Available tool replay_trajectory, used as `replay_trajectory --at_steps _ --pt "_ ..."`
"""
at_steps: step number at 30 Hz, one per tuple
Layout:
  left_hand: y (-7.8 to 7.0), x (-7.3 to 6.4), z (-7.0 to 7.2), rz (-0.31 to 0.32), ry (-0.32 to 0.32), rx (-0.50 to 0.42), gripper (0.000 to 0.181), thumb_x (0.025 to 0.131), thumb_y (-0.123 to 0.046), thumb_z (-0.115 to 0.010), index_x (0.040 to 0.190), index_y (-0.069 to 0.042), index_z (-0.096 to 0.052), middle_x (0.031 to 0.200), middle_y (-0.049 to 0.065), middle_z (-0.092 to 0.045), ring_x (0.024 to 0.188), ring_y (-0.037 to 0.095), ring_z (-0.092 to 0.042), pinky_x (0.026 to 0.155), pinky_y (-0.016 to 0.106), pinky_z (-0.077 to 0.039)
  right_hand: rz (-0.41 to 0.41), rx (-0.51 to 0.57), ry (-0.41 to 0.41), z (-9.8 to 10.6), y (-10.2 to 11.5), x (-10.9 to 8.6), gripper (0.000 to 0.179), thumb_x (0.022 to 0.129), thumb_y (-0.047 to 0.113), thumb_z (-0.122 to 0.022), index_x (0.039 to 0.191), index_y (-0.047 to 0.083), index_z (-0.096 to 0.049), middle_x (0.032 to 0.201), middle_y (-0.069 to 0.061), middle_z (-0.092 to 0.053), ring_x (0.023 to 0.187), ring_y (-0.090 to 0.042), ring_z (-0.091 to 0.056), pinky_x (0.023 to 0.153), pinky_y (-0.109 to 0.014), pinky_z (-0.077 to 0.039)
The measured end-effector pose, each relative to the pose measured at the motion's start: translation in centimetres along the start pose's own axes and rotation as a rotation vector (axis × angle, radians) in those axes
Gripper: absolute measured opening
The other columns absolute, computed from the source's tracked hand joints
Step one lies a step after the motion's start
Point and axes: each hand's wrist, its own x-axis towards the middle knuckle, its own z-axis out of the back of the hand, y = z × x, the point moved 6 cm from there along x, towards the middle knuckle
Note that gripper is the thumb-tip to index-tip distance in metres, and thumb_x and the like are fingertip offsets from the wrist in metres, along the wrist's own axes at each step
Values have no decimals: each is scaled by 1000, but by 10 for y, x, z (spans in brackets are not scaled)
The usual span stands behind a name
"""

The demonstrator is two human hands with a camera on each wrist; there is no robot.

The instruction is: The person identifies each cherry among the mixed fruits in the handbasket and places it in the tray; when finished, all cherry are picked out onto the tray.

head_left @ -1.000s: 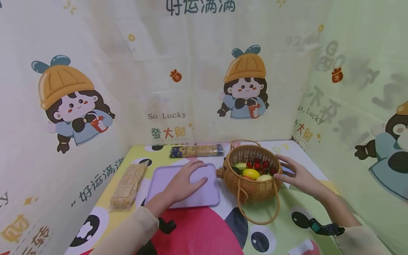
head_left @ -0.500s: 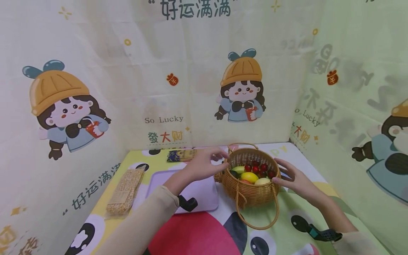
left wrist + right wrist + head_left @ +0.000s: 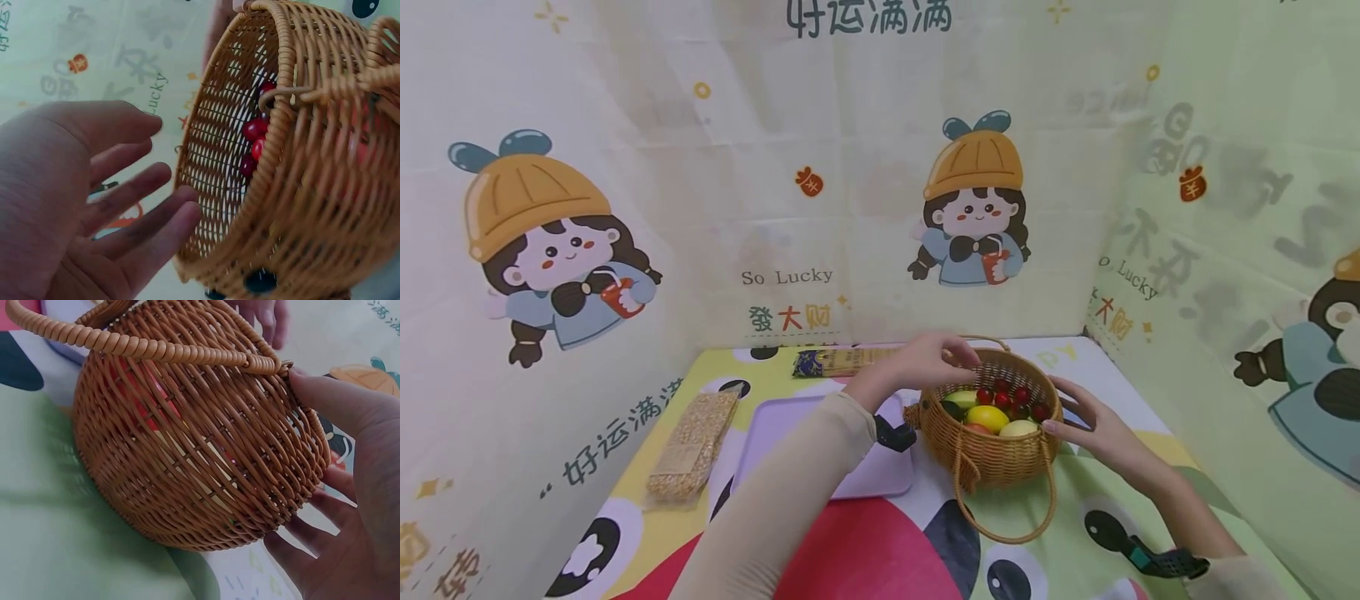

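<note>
A round wicker basket [image 3: 1000, 462] stands right of centre, holding cherries [image 3: 1002, 388], a yellow lemon [image 3: 987, 418] and other fruit. My left hand [image 3: 931, 363] hovers at the basket's left rim. In the left wrist view its loosely bent fingers [image 3: 147, 240] point toward the opening, with nothing between them. On the basket's other side is my right hand [image 3: 1103, 423]. Seen from the right wrist, the thumb touches the rim near the handle joint while the spread fingers [image 3: 303, 534] lie against the woven wall. One handle [image 3: 1006, 539] hangs down in front.
A lilac tray [image 3: 775, 433] lies left of the basket, partly covered by my left sleeve [image 3: 797, 492]. Behind it is a long pack of pasta [image 3: 831, 363]. A clear bag of pale grains [image 3: 691, 450] lies at the far left. Printed cloth walls [image 3: 865, 208] enclose the table.
My left hand has moved from above the tray, rightward and away from me, to the basket's rim. The right hand has stayed at the basket's side.
</note>
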Motion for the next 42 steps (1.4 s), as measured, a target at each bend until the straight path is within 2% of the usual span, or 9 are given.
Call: replay_trajectory --at_steps 10,17,19,23,27,30,33,38,42 --pt "-9 36 -31 99 179 -44 37 106 -32 -76 139 -13 -77 131 0 -78 113 19 -76 97 31 -64 1 -18 6 2 0 -1 84 111 30 -67 179 20 -19 181 -31 -24 160 -66 -29 110 -83 -47" --pt "6 39 -51 184 253 -56 36 107 -18 -73 142 -8 -75 136 8 -77 129 30 -73 107 40 -61 -9 0 16 -8 -4 -1 84 111 30 -67 179 19 -19 182 -29 -23 161 -65 -28 109 -80 -50" --pt "12 39 -53 209 256 -80 36 107 -16 -72 143 -8 -75 135 7 -77 131 31 -71 108 41 -61 -14 9 21 -11 -5 -1 83 112 30 -67 179 19 -19 182 -29 -23 161 -65 -28 110 -79 -51" --pt "20 43 -55 205 229 -69 37 107 -17 -71 142 -9 -75 135 5 -77 121 21 -70 105 33 -59 -20 2 22 -12 -5 0 83 112 30 -67 179 20 -19 181 -30 -23 161 -65 -28 108 -80 -51" --pt "16 53 -58 197 194 -57 37 106 -18 -71 142 -11 -76 143 5 -75 113 11 -65 103 27 -58 -4 -17 5 -3 -2 -1 84 112 30 -67 179 20 -18 181 -31 -25 159 -66 -30 108 -83 -49" --pt "13 60 -65 211 185 -42 38 105 -18 -71 143 -13 -76 143 3 -75 108 13 -66 93 23 -58 7 -18 -2 3 0 -5 83 112 29 -66 180 19 -18 180 -31 -25 158 -67 -30 109 -83 -48" --pt "17 61 -71 239 211 11 40 105 -16 -68 144 -15 -75 140 -1 -75 103 14 -66 85 22 -56 9 -10 2 2 0 -4 83 112 29 -67 179 21 -19 181 -29 -25 159 -66 -30 110 -82 -48" --pt "21 60 -78 214 261 153 41 103 -11 -64 141 -17 -78 139 -3 -76 102 9 -63 83 20 -52 18 -8 2 -2 1 -2 83 112 28 -68 179 20 -20 181 -29 -26 159 -67 -30 110 -82 -48" --pt "21 61 -79 211 265 170 39 100 -3 -64 131 -19 -84 133 -3 -79 96 9 -61 76 20 -50 18 -7 -3 -2 0 -2 83 111 27 -68 179 20 -21 180 -30 -26 158 -67 -32 110 -82 -49"
